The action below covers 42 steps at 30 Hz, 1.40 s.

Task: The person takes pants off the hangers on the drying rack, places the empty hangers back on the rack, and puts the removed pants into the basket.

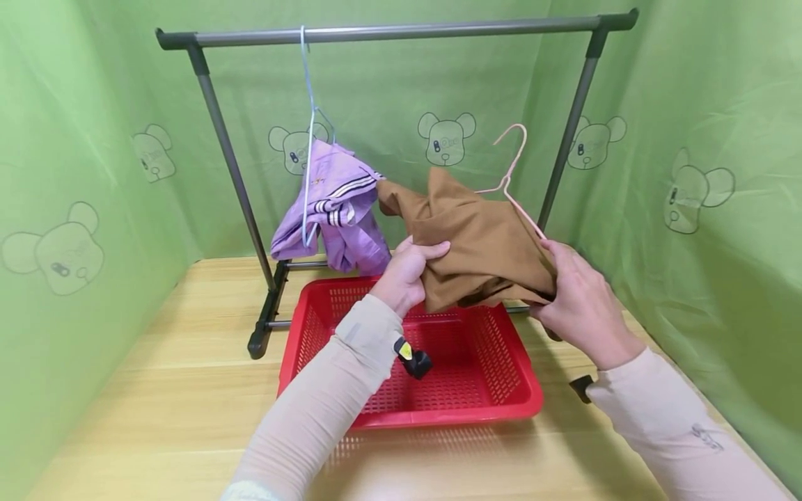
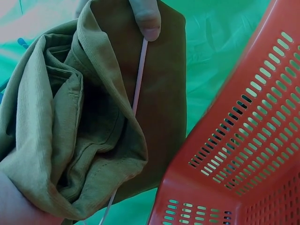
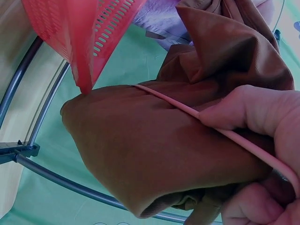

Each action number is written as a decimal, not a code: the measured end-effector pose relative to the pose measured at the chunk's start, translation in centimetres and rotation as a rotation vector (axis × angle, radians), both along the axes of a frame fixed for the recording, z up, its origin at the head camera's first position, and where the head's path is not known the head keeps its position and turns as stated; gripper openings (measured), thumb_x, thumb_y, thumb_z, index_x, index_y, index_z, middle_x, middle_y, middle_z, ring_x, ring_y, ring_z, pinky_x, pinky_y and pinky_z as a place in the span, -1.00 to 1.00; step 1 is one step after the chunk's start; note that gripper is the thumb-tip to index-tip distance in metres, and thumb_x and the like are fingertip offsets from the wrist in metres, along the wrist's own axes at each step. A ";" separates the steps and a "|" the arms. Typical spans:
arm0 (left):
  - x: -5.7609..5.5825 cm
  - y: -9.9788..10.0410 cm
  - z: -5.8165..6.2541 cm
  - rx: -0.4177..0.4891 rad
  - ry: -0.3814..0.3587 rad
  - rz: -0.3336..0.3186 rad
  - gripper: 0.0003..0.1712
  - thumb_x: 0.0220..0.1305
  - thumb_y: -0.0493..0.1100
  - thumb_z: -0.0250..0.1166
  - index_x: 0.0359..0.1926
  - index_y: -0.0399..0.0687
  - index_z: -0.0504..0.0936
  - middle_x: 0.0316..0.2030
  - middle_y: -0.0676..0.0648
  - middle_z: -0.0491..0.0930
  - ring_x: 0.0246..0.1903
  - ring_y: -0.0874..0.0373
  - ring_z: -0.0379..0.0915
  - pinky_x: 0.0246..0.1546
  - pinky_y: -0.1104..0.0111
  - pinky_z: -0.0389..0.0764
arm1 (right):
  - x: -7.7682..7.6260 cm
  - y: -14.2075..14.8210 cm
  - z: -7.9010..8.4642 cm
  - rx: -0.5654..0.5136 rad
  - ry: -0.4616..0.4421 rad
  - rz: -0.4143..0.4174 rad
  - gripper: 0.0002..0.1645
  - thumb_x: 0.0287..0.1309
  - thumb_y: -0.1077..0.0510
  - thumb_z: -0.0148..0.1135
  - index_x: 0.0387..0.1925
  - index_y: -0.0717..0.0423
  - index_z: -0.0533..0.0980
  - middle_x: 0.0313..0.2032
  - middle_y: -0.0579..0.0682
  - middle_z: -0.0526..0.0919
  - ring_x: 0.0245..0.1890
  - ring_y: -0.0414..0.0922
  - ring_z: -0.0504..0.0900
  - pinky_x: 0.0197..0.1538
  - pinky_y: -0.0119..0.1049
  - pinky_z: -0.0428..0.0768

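Observation:
A brown garment [image 1: 482, 236] is held up above the back of the red basket, its cloth folded and bunched. My left hand [image 1: 410, 275] pinches its left lower side, thumb on the front face; the other fingers are mostly hidden by cloth. At the right end, my right hand [image 1: 583, 306] grips the garment together with a pink hanger [image 1: 504, 182]. The hanger's hook points up, off the rail. In the right wrist view, my thumb presses the pink wire against the brown cloth. The left wrist view shows an open fold of the garment beside the wire.
A red perforated basket [image 1: 451, 419] stands on the wooden table [image 1: 138, 390]. Behind it, a grey metal rack [image 1: 438, 30] carries a blue hanger [image 1: 309, 167] with a purple garment [image 1: 363, 243], close to the brown cloth's left end. Green fabric walls [image 1: 689, 111] enclose the back and sides.

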<state>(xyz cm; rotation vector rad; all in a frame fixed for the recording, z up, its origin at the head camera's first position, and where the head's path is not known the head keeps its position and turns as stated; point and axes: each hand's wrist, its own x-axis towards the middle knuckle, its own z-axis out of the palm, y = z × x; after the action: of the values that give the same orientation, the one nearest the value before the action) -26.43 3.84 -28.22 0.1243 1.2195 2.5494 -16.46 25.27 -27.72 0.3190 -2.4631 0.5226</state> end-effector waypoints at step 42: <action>0.3 0.0 1.0 -0.017 0.065 -0.044 -0.67 0.14 -0.52 0.23 -0.17 -0.06 0.51 -0.30 -0.02 0.62 -0.32 0.12 0.60 -0.09 0.22 0.61 | 1.9 1.0 -0.5 -0.016 -0.053 -0.122 0.11 -0.49 0.40 0.50 0.27 0.37 0.24 -0.02 0.46 0.47 -0.07 0.40 0.44 -0.07 0.35 0.37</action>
<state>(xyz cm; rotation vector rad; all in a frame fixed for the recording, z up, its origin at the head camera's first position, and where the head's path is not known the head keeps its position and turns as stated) -26.12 3.89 -27.26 0.2297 1.2475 2.5147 -14.54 26.30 -28.23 0.1482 -2.5087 0.5045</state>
